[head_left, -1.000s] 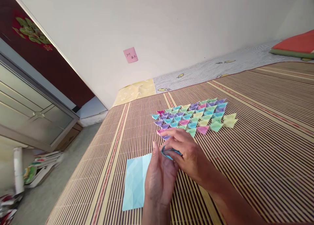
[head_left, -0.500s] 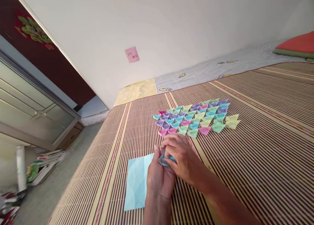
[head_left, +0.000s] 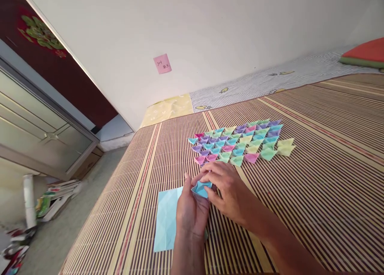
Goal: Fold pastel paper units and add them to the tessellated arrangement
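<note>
Both of my hands meet over a small folded blue paper piece just above the striped bamboo mat. My left hand cups it from below with fingers curled round it. My right hand pinches its top edge from the right. A flat light-blue paper sheet with creases lies on the mat under and left of my left hand. Beyond my fingers, several small folded paper pieces in pink, purple, blue, green and yellow lie in tight rows.
The mat's left edge drops to the floor, where books and papers lie beside a cabinet. A white wall with a pink sticky note stands behind. A patterned sheet and a red-green cushion lie at the back right.
The folded blue piece has opened from a flat crumpled shape into a small cup form between my fingers. Both hands shifted slightly nearer the rows of folded pieces.
</note>
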Motion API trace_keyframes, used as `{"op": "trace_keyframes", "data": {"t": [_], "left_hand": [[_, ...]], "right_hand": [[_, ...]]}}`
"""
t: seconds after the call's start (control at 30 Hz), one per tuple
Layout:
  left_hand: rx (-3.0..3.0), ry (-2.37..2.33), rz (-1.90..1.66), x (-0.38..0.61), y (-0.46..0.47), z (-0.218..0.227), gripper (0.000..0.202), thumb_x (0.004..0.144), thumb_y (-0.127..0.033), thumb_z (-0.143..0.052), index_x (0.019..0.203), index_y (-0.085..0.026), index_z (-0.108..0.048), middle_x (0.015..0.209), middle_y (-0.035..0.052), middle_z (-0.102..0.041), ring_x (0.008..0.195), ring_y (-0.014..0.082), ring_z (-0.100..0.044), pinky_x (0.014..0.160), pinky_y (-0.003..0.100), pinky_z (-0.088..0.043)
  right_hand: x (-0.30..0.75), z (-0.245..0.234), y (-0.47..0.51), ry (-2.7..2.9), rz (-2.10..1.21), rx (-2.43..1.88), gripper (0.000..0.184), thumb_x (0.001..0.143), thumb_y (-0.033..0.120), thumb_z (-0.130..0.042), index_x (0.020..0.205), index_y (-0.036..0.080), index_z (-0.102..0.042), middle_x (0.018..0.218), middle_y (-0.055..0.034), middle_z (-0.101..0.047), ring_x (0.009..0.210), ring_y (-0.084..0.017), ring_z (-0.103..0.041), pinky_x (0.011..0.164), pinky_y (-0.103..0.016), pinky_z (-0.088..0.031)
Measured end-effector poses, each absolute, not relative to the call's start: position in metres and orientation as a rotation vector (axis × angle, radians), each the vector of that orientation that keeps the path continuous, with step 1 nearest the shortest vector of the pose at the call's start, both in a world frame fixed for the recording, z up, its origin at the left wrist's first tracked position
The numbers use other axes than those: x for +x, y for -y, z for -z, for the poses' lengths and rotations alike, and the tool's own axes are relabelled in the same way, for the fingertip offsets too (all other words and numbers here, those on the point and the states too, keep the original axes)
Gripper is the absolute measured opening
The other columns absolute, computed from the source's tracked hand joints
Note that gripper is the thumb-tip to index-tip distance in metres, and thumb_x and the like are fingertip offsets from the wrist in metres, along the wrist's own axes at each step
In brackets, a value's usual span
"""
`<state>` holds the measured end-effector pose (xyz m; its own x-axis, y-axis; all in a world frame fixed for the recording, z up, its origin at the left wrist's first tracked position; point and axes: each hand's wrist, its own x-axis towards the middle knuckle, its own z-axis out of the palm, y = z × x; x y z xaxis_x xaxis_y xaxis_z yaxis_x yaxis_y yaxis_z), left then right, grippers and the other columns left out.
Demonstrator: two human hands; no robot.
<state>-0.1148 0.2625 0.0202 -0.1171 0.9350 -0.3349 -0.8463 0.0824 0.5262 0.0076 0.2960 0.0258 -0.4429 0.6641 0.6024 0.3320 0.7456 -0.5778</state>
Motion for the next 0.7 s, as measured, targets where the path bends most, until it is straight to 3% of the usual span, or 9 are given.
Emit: {"op": "trace_keyframes", "data": {"t": [0.1,0.2,0.3,0.5,0.6,0.7], "left_hand": [[0.137,-0.777,-1.608,-0.113,-0.263,-0.021,0.034,0.104,-0.023,-0.046,0.099,-0.006,-0.075,0.102,0.0166,-0.077,0.105,0.0222,-0.074,0.101,0.035,-0.055],[0.128,-0.836,-1.756,-0.11,-0.262,-0.021,0.027,0.101,-0.019,-0.05,0.102,-0.01,-0.075,0.11,0.014,-0.077,0.107,0.02,-0.073,0.103,0.034,-0.054],[0.241,-0.891,-1.9,-0.103,-0.258,-0.02,0.025,0.1,-0.029,-0.055,0.106,-0.014,-0.075,0.112,0.0115,-0.076,0.105,0.0203,-0.073,0.099,0.034,-0.055],[0.523,-1.09,-1.934,-0.084,-0.25,-0.018,0.035,0.1,-0.045,-0.057,0.113,-0.018,-0.074,0.122,0.0135,-0.073,0.101,0.0228,-0.073,0.086,0.033,-0.058],[0.553,-1.056,-1.937,-0.085,-0.25,-0.021,0.038,0.102,-0.047,-0.053,0.12,-0.02,-0.072,0.132,0.0128,-0.07,0.117,0.0247,-0.068,0.097,0.035,-0.055],[0.456,-0.979,-1.797,-0.095,-0.252,-0.024,0.047,0.103,-0.051,-0.047,0.12,-0.017,-0.073,0.14,0.0152,-0.065,0.134,0.0284,-0.058,0.104,0.038,-0.052]], "right_hand": [[0.007,-0.03,-0.294,1.972,-0.411,-0.729,0.022,0.088,0.001,-0.056,0.092,0.02,-0.067,0.106,-0.0079,-0.067,0.108,-0.026,-0.061,0.096,-0.046,-0.049],[0.005,-0.035,-0.287,1.896,-0.378,-0.789,0.02,0.094,0.006,-0.051,0.087,0.019,-0.064,0.093,-0.0067,-0.063,0.091,-0.022,-0.061,0.082,-0.037,-0.051],[-0.001,-0.035,-0.278,1.909,-0.527,-0.922,0.017,0.095,0.013,-0.054,0.081,0.019,-0.061,0.082,-0.0028,-0.06,0.071,-0.017,-0.058,0.066,-0.031,-0.047],[-0.009,-0.035,-0.273,1.855,-0.876,-1.057,0.026,0.094,0.019,-0.057,0.069,0.021,-0.05,0.069,0.0007,-0.06,0.063,-0.015,-0.056,0.057,-0.026,-0.039],[-0.005,-0.034,-0.278,1.903,-0.822,-1.07,0.026,0.092,0.012,-0.055,0.069,0.021,-0.047,0.066,0.0023,-0.056,0.06,-0.013,-0.052,0.055,-0.026,-0.035],[0.002,-0.03,-0.285,2.058,-0.531,-1.05,0.023,0.091,0.008,-0.056,0.072,0.019,-0.051,0.073,-0.0004,-0.057,0.064,-0.014,-0.054,0.057,-0.027,-0.033]]}}
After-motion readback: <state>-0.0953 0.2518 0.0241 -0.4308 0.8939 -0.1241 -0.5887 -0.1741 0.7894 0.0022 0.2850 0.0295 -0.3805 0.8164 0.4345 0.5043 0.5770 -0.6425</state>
